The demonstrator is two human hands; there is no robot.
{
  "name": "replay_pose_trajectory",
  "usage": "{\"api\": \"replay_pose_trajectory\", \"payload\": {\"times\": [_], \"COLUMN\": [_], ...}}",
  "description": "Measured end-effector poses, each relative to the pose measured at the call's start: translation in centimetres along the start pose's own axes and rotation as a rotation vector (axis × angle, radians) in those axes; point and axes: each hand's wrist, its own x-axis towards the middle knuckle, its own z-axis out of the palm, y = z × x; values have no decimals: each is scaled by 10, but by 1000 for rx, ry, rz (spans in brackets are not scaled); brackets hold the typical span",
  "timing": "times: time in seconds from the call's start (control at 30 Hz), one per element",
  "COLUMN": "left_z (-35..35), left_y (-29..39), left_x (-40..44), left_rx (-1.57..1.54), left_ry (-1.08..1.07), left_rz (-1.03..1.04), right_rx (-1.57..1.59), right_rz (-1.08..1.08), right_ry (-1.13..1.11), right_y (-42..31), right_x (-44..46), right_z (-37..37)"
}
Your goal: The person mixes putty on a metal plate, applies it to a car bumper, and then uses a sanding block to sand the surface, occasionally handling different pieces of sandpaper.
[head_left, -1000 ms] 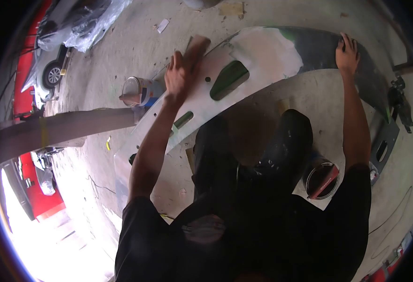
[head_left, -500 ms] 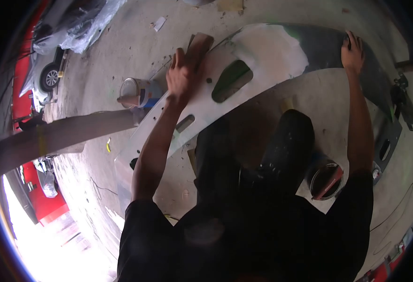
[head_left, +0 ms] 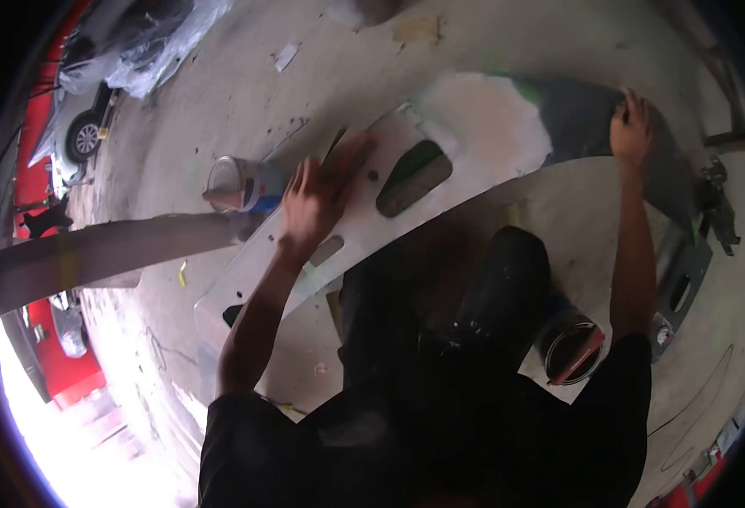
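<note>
A long curved panel (head_left: 482, 118), pale with a pinkish patch and dark grey toward the right, lies across in front of my knees. It has a large rounded cutout and smaller holes. My left hand (head_left: 311, 203) is closed on a brown flat block (head_left: 351, 155), blurred by motion, at the panel's upper left edge. On the dark right part rests my right hand (head_left: 632, 131), its fingers spread over the far edge, holding nothing.
A paint can (head_left: 241, 182) stands beyond the panel at the left, near a long brown beam (head_left: 135, 245). An open tin (head_left: 574, 349) with a red strip sits by my right knee. A car wheel (head_left: 84, 137) and plastic sheeting (head_left: 156, 59) are upper left.
The panel and surroundings appear lower in view. My left hand and the block have shifted down along the panel's left edge. My right hand keeps its place on the panel.
</note>
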Motion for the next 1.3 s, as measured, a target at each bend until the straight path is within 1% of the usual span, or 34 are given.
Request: {"api": "replay_pose_trajectory", "payload": {"times": [0.03, 0.07, 0.1, 0.17, 0.23, 0.27, 0.3, 0.33, 0.37, 0.43, 0.5, 0.57, 0.6, 0.63, 0.67, 0.77, 0.8, 0.87, 0.93, 0.97, 1.0, 1.03, 1.1, 1.17, 1.2, 1.23, 1.27, 1.3], "left_z": [6, 5, 11, 4, -15, -22, -36, -53, -59, -59, -49, -14, -9, 17, 9, 22, 17, -3, -46, -71, -85, -87, -71, -49, -13, 2, 6, 26], "left_y": [6, 14, 8, 1, -20, -34, -47, -52, -65, -67, -55, -50, -32, -23, 0, 0, -13, -59, -104, -113, -117, -114, -113, -97, -96, -74, -45, -22], "left_x": [31, 58, 65, 41, -35, -91, -142, -166, -194, -182, -114, -44, 3, 32, 66, 68, 41, -49, -148, -180, -196, -196, -167, -107, -80, -35, 12, 55], "left_rx": [11, -50, -50, -25, -1, 82, 90, 136, 113, 45, 90, 9, -42, -63, -69, -77, -41, 32, 53, 85, 105, 86, 45, 71, 38, 48, 53, 42], "left_ry": [-11, -26, -77, -25, -36, -60, -79, -57, -67, -128, -79, -77, -63, -41, -50, 20, 48, 21, -104, -148, -199, -227, -256, -139, -98, -38, -111, -70], "left_rz": [7, -15, -20, 25, 61, 10, -41, -9, -35, -75, 82, 165, 235, 257, 236, 214, 259, 245, 186, 135, 60, 48, 31, 163, 198, 267, 283, 303], "right_rx": [-7, -11, -10, -10, 4, 23, 10, -5, -22, -37, -23, -9, -11, -16, -15, -2, 28, 29, 19, 7, -6, 0, 10, 13, 8, 2, -14, 6], "right_rz": [24, 46, 60, 62, 79, 100, 104, 112, 115, 112, 97, 85, 68, 53, 55, 84, 79, 70, 67, 69, 73, 72, 69, 70, 65, 62, 77, 47], "right_ry": [-7, -25, -39, -60, -76, -73, -64, -52, -53, -59, -43, -73, -79, -81, -73, -83, -77, -84, -81, -72, -71, -73, -50, -67, -73, -71, -90, -78], "right_y": [-3, -9, -11, -14, -17, -21, -23, -21, -19, -16, -20, -24, -19, -14, -17, -20, -20, -20, -21, -20, -20, -23, -25, -26, -27, -26, -28, -26], "right_x": [0, -3, -4, -1, -3, -4, -3, -3, -1, -8, -2, 1, 1, 0, -2, -3, -4, -2, 1, 3, 1, -5, -1, -5, -4, -1, -1, 3], "right_z": [-5, -10, -11, -14, -14, -18, -18, -15, -8, -1, -8, -13, -11, -12, -15, -19, -19, -23, -19, -17, -14, -13, -16, -15, -16, -18, -21, -20]}}
